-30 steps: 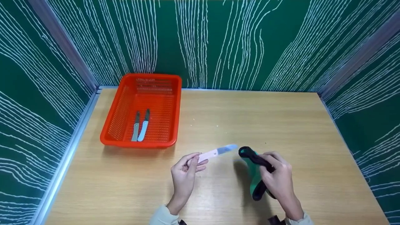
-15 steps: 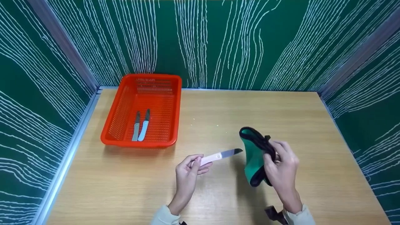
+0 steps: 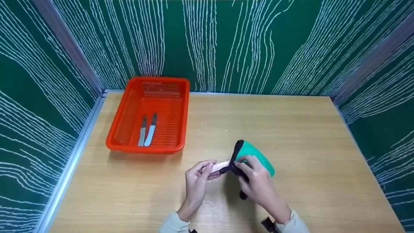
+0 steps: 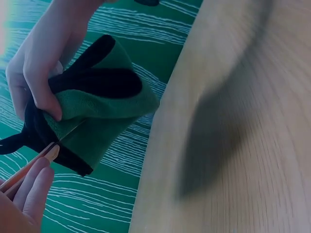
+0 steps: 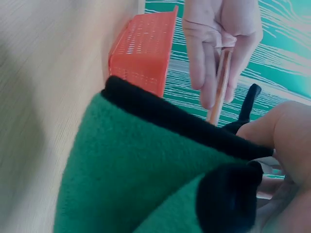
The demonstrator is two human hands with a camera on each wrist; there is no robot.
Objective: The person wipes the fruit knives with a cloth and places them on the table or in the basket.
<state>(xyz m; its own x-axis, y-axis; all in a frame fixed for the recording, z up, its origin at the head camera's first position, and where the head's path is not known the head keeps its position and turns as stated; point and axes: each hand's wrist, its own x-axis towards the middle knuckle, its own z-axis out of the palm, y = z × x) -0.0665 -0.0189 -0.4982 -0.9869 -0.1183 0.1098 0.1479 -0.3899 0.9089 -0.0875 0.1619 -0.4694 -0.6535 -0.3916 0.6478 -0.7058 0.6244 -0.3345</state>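
My left hand (image 3: 195, 181) grips the pink handle (image 3: 221, 166) of a small knife between thumb and fingers. My right hand (image 3: 258, 183) pinches a green cloth (image 3: 255, 153) with black edging at its border. In the head view the cloth covers the blade; the left wrist view shows a thin strip of blade (image 4: 73, 130) against the green fabric, between its folds. The right wrist view has the cloth (image 5: 121, 160) in front and the knife handle (image 5: 221, 92) lying along the left hand's fingers. Both hands are above the wooden table.
A red plastic basket (image 3: 186, 110) stands at the back left of the table (image 3: 307, 129). In it lie a grey-handled knife (image 3: 141, 136) and a light-blue-handled knife (image 3: 149, 135). Green panels (image 3: 226, 48) with white wavy lines enclose the back and sides.
My right hand has brought the cloth leftward onto the knife, and the blade, bare before, is now covered in the head view. My left hand has shifted slightly right, still gripping the handle.
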